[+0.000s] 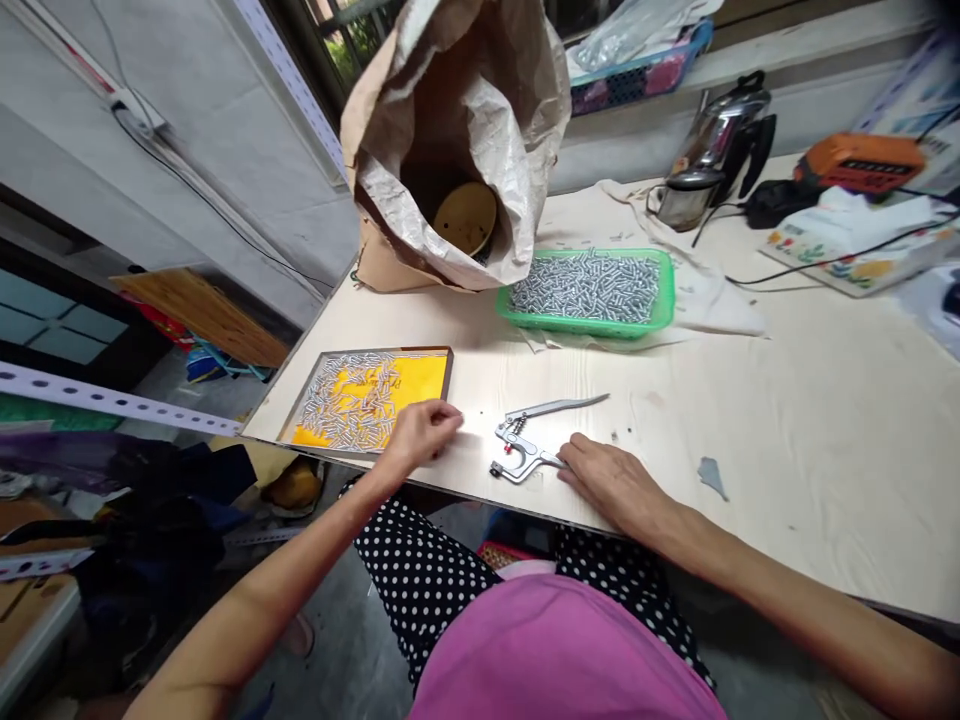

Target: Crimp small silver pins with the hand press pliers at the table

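My left hand is closed in a pinch just right of a shallow tray; whatever its fingers hold is too small or hidden. Small silver metal pieces lie scattered over the yellow sheet in that tray. My right hand lies low over the table, its fingers closed around the lower handle of metal hand pliers. These have a C-shaped jaw, a spring and a small red part. Their upper handle stands spread from the lower one, and the jaw points toward my left hand.
A green basket full of similar metal pieces stands behind the pliers. Beside it is a large open paper sack with a round scoop-like container inside. A grey scrap lies at right. Kettle, orange box and cords occupy the back right.
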{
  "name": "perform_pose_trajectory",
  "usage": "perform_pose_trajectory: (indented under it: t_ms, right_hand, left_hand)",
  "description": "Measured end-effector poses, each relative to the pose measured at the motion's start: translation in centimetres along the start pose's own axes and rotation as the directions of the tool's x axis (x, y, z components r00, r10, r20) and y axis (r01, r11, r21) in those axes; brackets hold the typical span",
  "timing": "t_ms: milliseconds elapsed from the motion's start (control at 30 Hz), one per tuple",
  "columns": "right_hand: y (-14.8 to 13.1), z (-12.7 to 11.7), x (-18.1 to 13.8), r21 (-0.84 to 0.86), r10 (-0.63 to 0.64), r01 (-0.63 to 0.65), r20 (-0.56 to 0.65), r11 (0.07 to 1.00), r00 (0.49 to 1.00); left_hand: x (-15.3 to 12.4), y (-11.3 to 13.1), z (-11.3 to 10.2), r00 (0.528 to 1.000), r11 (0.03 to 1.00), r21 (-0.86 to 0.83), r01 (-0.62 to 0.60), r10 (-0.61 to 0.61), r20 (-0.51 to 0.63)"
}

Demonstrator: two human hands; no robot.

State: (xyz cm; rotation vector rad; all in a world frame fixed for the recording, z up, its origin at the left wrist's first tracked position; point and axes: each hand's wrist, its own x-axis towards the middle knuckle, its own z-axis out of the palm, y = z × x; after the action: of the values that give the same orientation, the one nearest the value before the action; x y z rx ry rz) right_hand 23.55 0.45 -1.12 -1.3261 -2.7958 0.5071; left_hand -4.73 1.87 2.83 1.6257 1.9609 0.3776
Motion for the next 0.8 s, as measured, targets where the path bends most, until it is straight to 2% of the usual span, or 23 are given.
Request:
perform_pose_trajectory:
  t_ms: [33, 100, 167, 233, 333, 567, 700, 800]
  right_hand:
    - [0.0, 0.1, 0.0, -0.002, 0.015, -0.015, 0.002, 1.0, 1.0]
    - [0.0, 0.3, 0.1, -0.019, 0.032, -0.032, 0.002, 0.999, 0.999]
    - [0.0, 0.5, 0.2, -0.043, 0.038, -0.038, -0.003, 0.998, 0.999]
    - [0.1, 0.8, 0.2, -0.048, 0.034, -0.035, -0.013, 0.998, 0.999]
    - [0.2, 1.2, 0.2, -0.03, 0.03, -0.031, -0.029, 0.999, 0.999]
    - [0.2, 1.2, 0.0, 0.011, 0.045, -0.044, -0.022, 0.999, 0.999]
    - [0.2, 1.2, -0.1, 0.005, 0.044, -0.044, -0.022, 0.999, 0.999]
    - [0.2, 1.4, -0.1, 0.009, 0.043, -0.042, -0.038, 0.999, 0.998]
  left_hand:
    - [-0.6, 0.8, 1.3, 0.997, 0.993, -0.116, 0.024, -0.015, 0.074]
    - [-1.5, 2.0, 3.9, 0.988, 0.972, -0.228, 0.052, -0.017, 0.151]
    - [-1.9, 2.5, 5.7, 0.989, 0.975, -0.22, 0.038, -0.005, 0.147]
    - [-1.8, 2.4, 6.6, 0.991, 0.984, -0.175, 0.027, -0.003, 0.137]
    - [-1.5, 2.0, 6.8, 0.989, 0.985, -0.16, 0.066, -0.042, 0.144]
    - [-1.7, 2.4, 6.4, 0.958, 0.922, -0.3, 0.243, -0.18, 0.224]
    - [-1.2, 2.5, 6.0, 0.917, 0.917, -0.241, 0.318, -0.232, 0.325]
    - [-0.4, 2.9, 5.4, 0.899, 0.945, -0.127, 0.301, -0.237, 0.369]
